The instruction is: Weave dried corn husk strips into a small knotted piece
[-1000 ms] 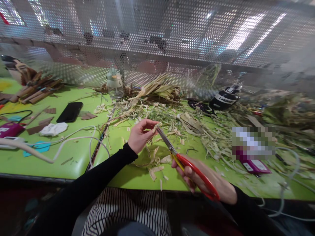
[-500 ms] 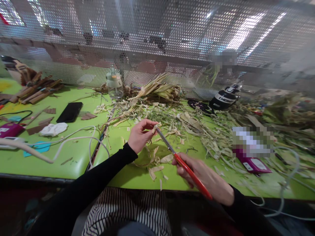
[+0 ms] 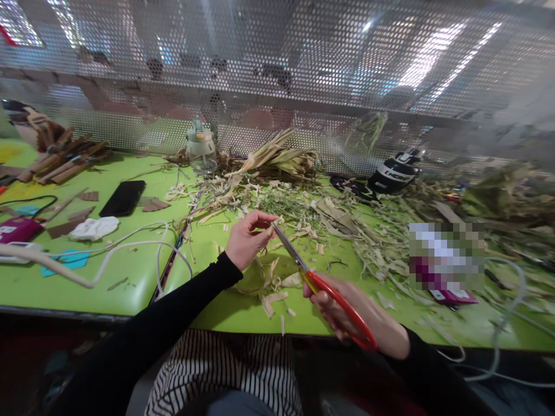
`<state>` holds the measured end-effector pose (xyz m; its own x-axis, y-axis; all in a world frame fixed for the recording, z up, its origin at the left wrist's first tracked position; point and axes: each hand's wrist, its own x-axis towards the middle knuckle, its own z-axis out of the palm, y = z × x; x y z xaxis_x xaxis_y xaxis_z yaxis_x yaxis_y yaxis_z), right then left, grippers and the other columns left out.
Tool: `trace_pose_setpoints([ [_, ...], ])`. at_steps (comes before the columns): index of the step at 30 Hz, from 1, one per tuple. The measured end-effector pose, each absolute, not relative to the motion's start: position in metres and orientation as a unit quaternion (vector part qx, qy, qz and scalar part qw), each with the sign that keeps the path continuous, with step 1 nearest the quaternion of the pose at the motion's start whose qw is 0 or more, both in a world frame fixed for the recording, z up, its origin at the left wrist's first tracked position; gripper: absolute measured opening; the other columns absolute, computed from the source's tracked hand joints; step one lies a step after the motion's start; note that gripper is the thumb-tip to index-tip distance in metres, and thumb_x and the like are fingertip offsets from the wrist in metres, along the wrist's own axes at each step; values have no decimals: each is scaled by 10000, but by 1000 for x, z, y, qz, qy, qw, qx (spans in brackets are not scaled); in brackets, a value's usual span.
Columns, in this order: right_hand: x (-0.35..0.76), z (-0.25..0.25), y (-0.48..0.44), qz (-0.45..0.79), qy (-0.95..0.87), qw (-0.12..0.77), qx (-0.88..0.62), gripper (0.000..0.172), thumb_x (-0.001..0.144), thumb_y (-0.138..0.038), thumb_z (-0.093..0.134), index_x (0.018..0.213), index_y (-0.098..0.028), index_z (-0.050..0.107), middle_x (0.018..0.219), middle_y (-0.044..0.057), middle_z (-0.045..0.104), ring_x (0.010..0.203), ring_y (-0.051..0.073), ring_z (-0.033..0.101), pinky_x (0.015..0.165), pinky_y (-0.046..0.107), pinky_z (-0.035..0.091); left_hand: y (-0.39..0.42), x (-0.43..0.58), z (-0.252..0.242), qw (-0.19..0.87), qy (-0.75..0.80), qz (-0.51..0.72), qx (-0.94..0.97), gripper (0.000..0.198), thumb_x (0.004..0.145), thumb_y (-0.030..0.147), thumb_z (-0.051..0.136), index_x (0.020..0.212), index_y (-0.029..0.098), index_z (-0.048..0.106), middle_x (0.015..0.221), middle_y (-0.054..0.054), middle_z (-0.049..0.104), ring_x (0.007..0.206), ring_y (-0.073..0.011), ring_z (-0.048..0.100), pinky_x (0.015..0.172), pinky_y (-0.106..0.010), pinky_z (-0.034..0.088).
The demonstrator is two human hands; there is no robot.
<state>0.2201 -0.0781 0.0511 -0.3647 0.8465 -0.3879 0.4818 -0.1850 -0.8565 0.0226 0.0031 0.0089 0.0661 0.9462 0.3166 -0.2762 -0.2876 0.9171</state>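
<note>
My right hand (image 3: 342, 306) is wrapped round the red handle of a pair of scissors (image 3: 312, 276). The metal blades point up and left, their tips touching a small pale piece of dried husk (image 3: 280, 220). That piece is pinched between the thumb and fingers of my left hand (image 3: 250, 238); much of it is hidden by the fingers. Below the hands, curled pale husk strips (image 3: 275, 283) lie on the green tabletop (image 3: 243, 315). Behind them spreads a litter of green and cream shreds (image 3: 286, 202).
A bundle of dried leaves (image 3: 281, 159) lies by the perforated metal screen (image 3: 303, 69), beside a clear bottle (image 3: 203, 150). To the left are a black phone (image 3: 122, 198), white cables (image 3: 130, 242) and bundled brown sticks (image 3: 69, 156). A black bottle (image 3: 394, 173) and purple packet (image 3: 451, 292) stand right.
My right hand and the scissors' handles have turned slightly, so more of the handle loops shows. My left hand keeps its place at the blade tips.
</note>
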Motion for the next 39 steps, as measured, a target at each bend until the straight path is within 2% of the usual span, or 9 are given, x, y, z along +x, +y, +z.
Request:
trace_pose_setpoints([
  [7, 222, 48, -83, 529, -626, 137, -556, 475, 763, -664, 499, 749, -192, 443, 462, -77, 403, 323, 49, 398, 310, 159, 324, 3, 24, 9, 495, 330, 606, 528, 173, 692, 239, 707, 822, 157, 628, 774, -9, 648, 742, -112, 627, 672, -221, 490],
  [12, 241, 46, -67, 513, -642, 196, -535, 478, 753, -665, 502, 854, -198, 495, 545, -71, 396, 367, 60, 383, 347, 198, 375, 13, 22, 4, 633, 298, 577, 422, 285, 641, 277, 767, 849, 151, 618, 772, -8, 672, 666, -93, 618, 665, -245, 515],
  [17, 281, 31, -20, 122, -687, 158, -699, 377, 715, -547, 591, 804, -181, 574, 637, 43, 599, 534, 203, 567, 516, 334, 484, 25, 17, 4, 682, 304, 578, 331, 315, 625, 205, 783, 866, 155, 585, 844, -42, 698, 799, -131, 653, 700, -257, 535],
  [21, 291, 28, 3, -16, -688, 157, -709, 392, 729, -421, 595, 951, -98, 624, 985, 212, 653, 967, 390, 593, 846, 523, 455, 30, 17, 8, 672, 318, 582, 329, 308, 607, 197, 790, 806, 157, 558, 837, -45, 699, 773, -136, 651, 680, -269, 535],
  [23, 278, 32, 8, 35, -696, 242, -675, 407, 765, -411, 569, 1031, -107, 617, 1120, 216, 613, 1097, 383, 536, 941, 538, 400, 35, 19, 12, 663, 326, 586, 334, 320, 577, 192, 803, 790, 155, 567, 781, -17, 681, 715, -112, 633, 655, -243, 519],
  [25, 252, 35, 15, 206, -700, 347, -589, 426, 776, -416, 585, 1102, -141, 599, 1149, 177, 610, 1064, 317, 573, 928, 489, 438, 41, 21, 16, 650, 337, 590, 340, 328, 549, 184, 812, 773, 151, 574, 736, 8, 658, 671, -85, 608, 630, -208, 491],
  [29, 187, 28, 44, 325, -714, 366, -501, 340, 835, -444, 513, 1021, -179, 617, 914, 63, 694, 790, 168, 660, 697, 303, 547, 58, 23, 24, 625, 367, 586, 364, 328, 523, 186, 814, 761, 145, 592, 706, 20, 640, 638, -69, 574, 621, -194, 450],
  [32, 154, 18, 66, 352, -715, 379, -469, 322, 858, -440, 469, 824, -155, 612, 746, 31, 677, 661, 132, 639, 624, 262, 535, 68, 20, 25, 601, 393, 584, 379, 288, 558, 228, 793, 759, 151, 602, 677, 33, 617, 602, -61, 539, 607, -195, 423],
  [39, 147, 8, 79, 306, -744, 390, -448, 227, 888, -325, 469, 797, -168, 605, 702, 2, 652, 639, 130, 614, 621, 262, 506, 84, -3, 25, 581, 432, 537, 434, 184, 618, 272, 753, 740, 168, 663, 675, 29, 616, 604, -67, 521, 595, -195, 402],
])
